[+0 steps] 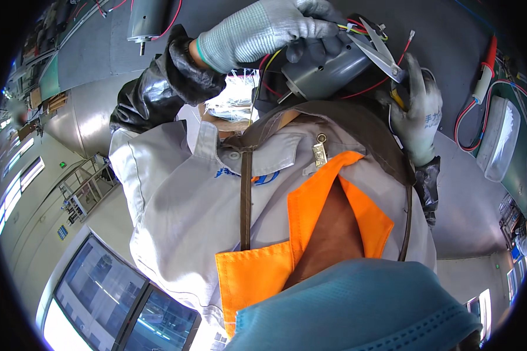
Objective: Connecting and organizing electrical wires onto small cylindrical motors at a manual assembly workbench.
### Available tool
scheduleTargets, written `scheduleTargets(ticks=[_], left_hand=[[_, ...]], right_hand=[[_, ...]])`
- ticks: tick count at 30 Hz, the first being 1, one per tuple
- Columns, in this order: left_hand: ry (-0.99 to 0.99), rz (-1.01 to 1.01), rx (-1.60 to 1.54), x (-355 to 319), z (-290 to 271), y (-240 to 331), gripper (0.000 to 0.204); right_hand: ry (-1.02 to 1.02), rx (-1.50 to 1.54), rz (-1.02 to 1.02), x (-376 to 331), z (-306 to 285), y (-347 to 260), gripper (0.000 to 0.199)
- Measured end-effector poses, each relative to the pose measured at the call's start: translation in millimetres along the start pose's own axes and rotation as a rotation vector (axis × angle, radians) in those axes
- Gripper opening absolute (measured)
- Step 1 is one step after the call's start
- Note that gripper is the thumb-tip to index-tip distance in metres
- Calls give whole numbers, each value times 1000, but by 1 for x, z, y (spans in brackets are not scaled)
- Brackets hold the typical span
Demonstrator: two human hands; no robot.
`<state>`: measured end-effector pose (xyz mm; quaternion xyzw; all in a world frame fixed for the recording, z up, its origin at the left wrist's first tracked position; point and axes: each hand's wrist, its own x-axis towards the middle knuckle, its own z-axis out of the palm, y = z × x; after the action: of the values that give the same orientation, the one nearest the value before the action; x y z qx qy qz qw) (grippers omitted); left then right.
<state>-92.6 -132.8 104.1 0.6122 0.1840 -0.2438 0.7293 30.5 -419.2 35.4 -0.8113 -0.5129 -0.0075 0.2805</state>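
Note:
My left hand [269,35], in a grey knit glove, pinches a bundle of thin wires [348,27], yellow among them, over a grey cylindrical motor [328,73]. The motor lies on its side with its shaft pointing toward me. A small white tie or sleeve shows on the bundle beside my fingertips. My gloved right hand [418,108] grips a pair of scissors [379,55], its fingers around the handles. The scissors' blades are spread and reach up to the wires; whether they touch them I cannot tell. A red wire [404,52] with a pale end runs behind the blades.
Another motor [145,20] with a red wire rests on the dark table [93,52] at the far left. On the right are a red-and-white probe-like tool [485,76] with a looping cable and a long whitish tray-like object [500,140]. My apron [357,120] meets the table's near edge.

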Motion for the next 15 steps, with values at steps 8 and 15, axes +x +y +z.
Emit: scheduleTargets(ticks=[8, 15], left_hand=[[71, 214, -184, -3, 16, -10, 33], [90, 304, -409, -1, 26, -28, 28]], right_hand=[[-47, 67, -25, 21, -12, -22, 85], [-118, -40, 3, 25, -30, -35, 84]])
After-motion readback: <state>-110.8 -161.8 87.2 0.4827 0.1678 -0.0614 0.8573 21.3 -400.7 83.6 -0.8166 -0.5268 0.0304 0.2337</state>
